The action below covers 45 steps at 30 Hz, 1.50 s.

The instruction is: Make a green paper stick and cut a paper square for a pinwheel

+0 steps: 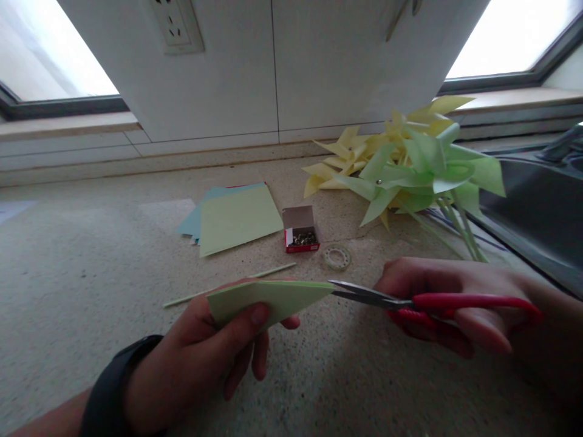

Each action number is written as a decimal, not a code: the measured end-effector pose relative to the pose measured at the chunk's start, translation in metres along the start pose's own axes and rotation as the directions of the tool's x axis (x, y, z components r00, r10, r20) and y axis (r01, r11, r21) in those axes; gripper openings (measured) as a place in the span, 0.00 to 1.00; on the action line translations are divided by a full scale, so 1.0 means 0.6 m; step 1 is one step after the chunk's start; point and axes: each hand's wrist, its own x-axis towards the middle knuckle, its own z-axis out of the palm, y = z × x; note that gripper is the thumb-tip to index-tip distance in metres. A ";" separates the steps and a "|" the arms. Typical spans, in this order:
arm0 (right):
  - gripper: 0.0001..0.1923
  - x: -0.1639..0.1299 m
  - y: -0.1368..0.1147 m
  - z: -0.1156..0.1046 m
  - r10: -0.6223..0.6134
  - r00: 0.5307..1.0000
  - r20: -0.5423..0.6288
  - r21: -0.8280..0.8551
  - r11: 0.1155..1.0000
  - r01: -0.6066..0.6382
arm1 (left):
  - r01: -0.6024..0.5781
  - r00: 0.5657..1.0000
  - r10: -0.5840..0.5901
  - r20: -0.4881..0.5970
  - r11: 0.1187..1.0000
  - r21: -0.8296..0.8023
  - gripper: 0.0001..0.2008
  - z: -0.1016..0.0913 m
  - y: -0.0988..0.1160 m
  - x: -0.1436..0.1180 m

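My left hand [214, 340] pinches a folded piece of pale green paper [277, 297] between thumb and fingers, above the counter. In my right hand [450, 303] is a pair of scissors [423, 301] with red handles. Their blades point left and are slightly parted, with the tips at the paper's right corner. Whether the blades touch the paper there I cannot tell. Just behind the paper lies a thin pale stick [182, 300]. A roll of clear tape [337, 258] and an open small red box [302, 243] of metal fasteners are beyond the blades.
Stacked sheets of green and blue paper [241, 218] lie left of the box. Green pinwheels [423, 164] and yellow pinwheels [341, 155] are heaped at the back right, beside a dark sink [537, 200]. A wall with a socket [175, 27] closes off the back.
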 end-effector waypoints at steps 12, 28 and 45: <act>0.35 0.010 -0.025 0.016 0.118 0.989 0.087 0.100 0.987 -0.127 | -0.187 0.978 0.147 0.149 0.933 0.308 0.14 -0.010 -0.005 -0.012; 0.36 0.015 -0.026 0.014 0.186 0.966 0.183 0.138 0.967 -0.212 | -0.292 0.954 0.227 0.196 0.855 0.428 0.15 -0.008 0.008 -0.009; 0.36 0.007 -0.010 0.008 0.199 0.973 0.112 -0.029 0.980 -0.197 | -0.307 0.948 0.251 0.193 0.879 0.365 0.15 -0.010 -0.001 -0.011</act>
